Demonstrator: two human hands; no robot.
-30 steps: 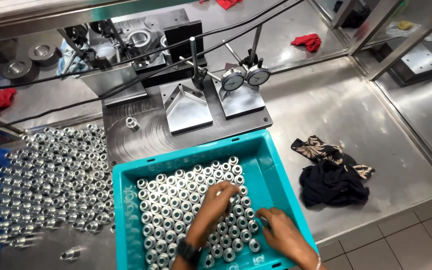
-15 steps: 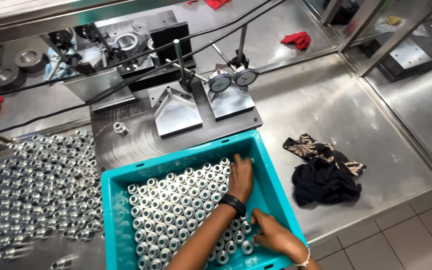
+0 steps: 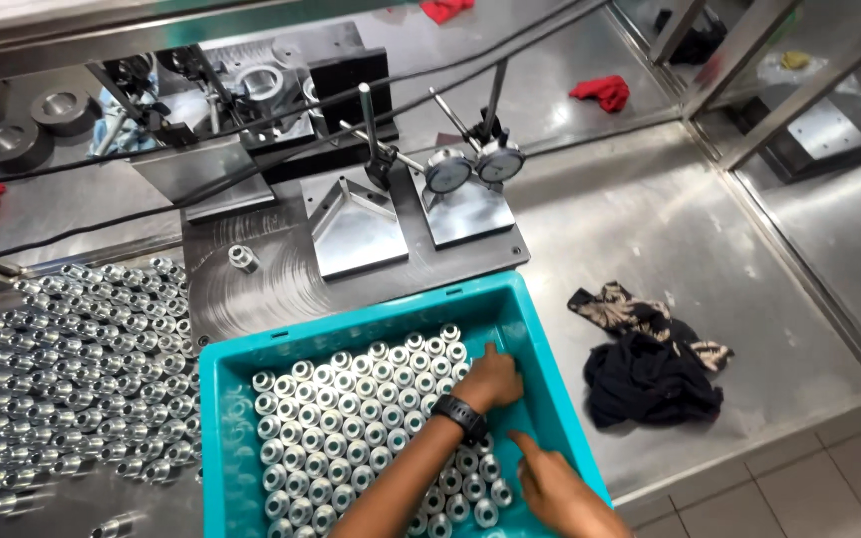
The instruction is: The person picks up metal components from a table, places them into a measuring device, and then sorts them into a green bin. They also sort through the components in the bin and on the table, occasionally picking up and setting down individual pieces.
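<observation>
Teal plastic bin [image 3: 251, 364] sits at the front edge of a steel bench [image 3: 630, 229], filled with neat rows of small silver metal rings [image 3: 351, 399] standing on end. Both hands reach into it. With a black watch on its wrist, the left hand [image 3: 491, 379] rests palm down on the rings near the bin's far right corner, its fingers curled over them; whether it grips one cannot be told. Beside the near right wall, the right hand [image 3: 550, 483] hovers over the rings with its index finger stretched out, holding nothing. Many more loose rings [image 3: 82, 369] cover the bench just left of the bin. Behind the bin stand two dial gauges [image 3: 472, 167] on a dark plate [image 3: 251, 294]. A crumpled dark cloth [image 3: 655, 369] lies near the bin's right side.
</observation>
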